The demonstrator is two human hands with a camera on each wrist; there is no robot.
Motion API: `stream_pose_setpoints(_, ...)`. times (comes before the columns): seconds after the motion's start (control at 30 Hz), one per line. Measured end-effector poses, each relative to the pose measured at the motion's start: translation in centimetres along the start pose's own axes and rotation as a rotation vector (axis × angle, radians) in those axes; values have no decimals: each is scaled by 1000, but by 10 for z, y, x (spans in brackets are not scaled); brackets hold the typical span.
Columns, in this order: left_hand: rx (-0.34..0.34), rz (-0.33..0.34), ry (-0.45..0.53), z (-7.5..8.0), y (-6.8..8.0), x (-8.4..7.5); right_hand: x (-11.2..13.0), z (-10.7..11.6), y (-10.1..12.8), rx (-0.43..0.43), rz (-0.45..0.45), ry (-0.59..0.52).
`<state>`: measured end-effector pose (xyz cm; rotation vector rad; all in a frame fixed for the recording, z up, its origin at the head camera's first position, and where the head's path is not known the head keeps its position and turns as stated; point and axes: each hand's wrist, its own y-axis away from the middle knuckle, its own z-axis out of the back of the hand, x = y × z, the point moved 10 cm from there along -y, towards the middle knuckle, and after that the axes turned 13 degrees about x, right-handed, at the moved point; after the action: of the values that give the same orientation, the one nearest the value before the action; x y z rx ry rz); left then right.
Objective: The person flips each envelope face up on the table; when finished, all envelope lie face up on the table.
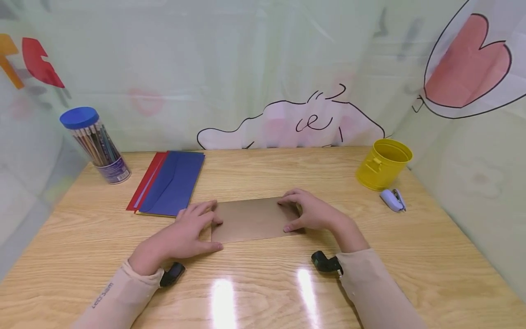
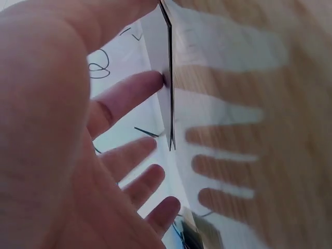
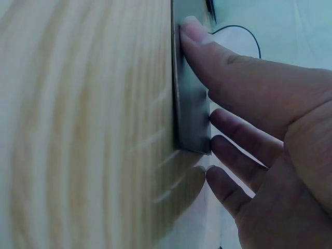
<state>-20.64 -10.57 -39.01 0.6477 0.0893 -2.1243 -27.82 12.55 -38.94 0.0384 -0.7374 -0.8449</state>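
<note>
A flat brown paper rectangle (image 1: pixel 250 220), two thin layers at its edge in the left wrist view, lies on the wooden table. Whether it is an envelope or a folded sheet I cannot tell. My left hand (image 1: pixel 186 235) is at its left end, a fingertip touching the paper and the other fingers spread. At the right end, my right hand (image 1: pixel 314 212) rests its thumb (image 3: pixel 197 31) and fingertips on the paper without gripping it. The same brown paper (image 2: pixel 167 93) stands edge-on in the left wrist view, and the right wrist view shows its end corner (image 3: pixel 194 124).
Left of the paper lies a stack of blue and red envelopes (image 1: pixel 174 183). A blue-lidded tub of pencils (image 1: pixel 96 146) stands at the back left. Toward the back right are a yellow bucket (image 1: pixel 382 167) and a small lilac stapler (image 1: pixel 393 200). A printed curtain (image 1: pixel 246 68) hangs behind the table.
</note>
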Motion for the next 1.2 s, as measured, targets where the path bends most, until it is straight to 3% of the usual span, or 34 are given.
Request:
stream_pose_setpoints(0.43,-11,3,-71,6,3,-1,3,-1,-4,13,27,7)
stream_pose_setpoints(0.83,-41,19,-4,12,9,9,9,-5,-12,50,56,5)
stream_pose_setpoints(1.2,-34,-11,-29,9,-2,3,1,-2,0,47,26,-11)
